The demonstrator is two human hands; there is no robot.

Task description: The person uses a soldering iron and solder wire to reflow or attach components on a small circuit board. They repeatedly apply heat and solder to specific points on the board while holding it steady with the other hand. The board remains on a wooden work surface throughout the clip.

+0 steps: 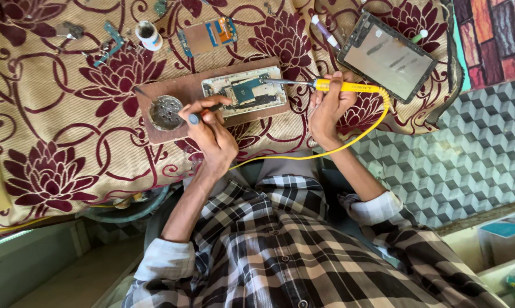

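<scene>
An opened phone point(246, 91) with its circuit board exposed lies on a brown wooden board point(183, 88) over a floral cloth. My right hand point(326, 108) grips a yellow soldering iron point(348, 86); its metal tip reaches left onto the phone's top edge. Its yellow cord point(326, 151) loops down towards my body. My left hand point(211, 128) holds a thin dark-handled tool point(203, 113) beside the phone's lower left corner, close to a round metal tin point(166, 112) on the board.
A tablet screen frame point(386, 55) lies at the upper right. Behind the board are a small circuit board point(207, 35), a white pot point(149, 34), loose metal parts point(109, 43) and a pen point(326, 31). A patterned tiled floor point(468, 154) lies to the right.
</scene>
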